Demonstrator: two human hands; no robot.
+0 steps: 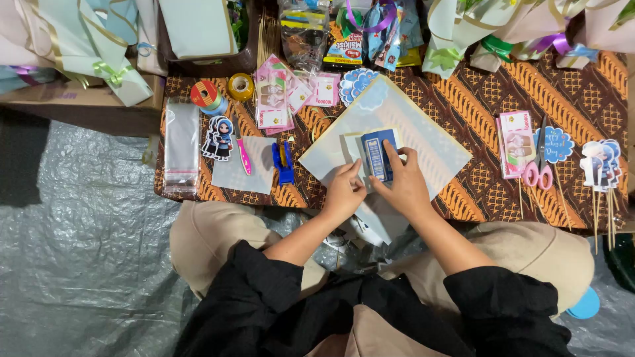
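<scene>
The person sits cross-legged at a low worktop (562, 92) covered in a brown patterned cloth. Both hands meet over a small blue packet (377, 153) that lies on a pale blue sheet of wrapping paper (423, 135), near the middle of the worktop. The right hand (405, 187) lies over the packet's lower right, its fingers curled and pressing on the packet face with the thumb along the edge. The left hand (344, 192) is at the packet's seven o'clock, fingertips pinched on the paper beside its lower left corner; whether it touches the packet itself I cannot tell.

The packet looks flat, light and fairly stiff, like a thin card box, so I judge it would lift easily by its long edges between thumb and fingers. Its glossy face may be a bit slippery. The sheet under it is thin and floppy and would crease or slide if dragged; holding it near a corner seems safest.

At nine o'clock from the packet sits a blue clip (284, 162), further out a pink cutter (242, 155) and a cartoon figure cutout (219, 137). At three o'clock lie pink-handled scissors (539, 173).
</scene>
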